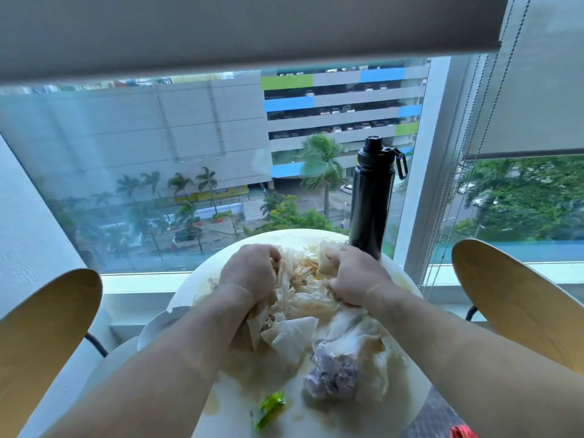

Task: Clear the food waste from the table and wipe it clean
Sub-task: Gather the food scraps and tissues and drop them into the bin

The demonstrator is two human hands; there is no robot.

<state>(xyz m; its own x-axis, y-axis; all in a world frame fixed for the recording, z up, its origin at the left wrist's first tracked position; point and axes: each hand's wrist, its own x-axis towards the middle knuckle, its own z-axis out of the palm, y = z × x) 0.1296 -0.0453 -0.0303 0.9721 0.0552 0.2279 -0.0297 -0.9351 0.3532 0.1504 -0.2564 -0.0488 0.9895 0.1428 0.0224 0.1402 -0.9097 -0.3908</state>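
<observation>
A round white table fills the lower middle of the head view. On it lies a heap of crumpled, greasy paper wrappers with yellowish food scraps among them. My left hand is closed on the left side of the heap. My right hand grips its right side. Closer to me lie a crumpled plastic bag with purplish contents and a small green wrapper. Brownish stains mark the tabletop.
A tall black bottle stands at the table's far right edge, just behind my right hand. Wooden chair backs flank the table at left and right. A white plate sits under my left forearm. A window is directly behind.
</observation>
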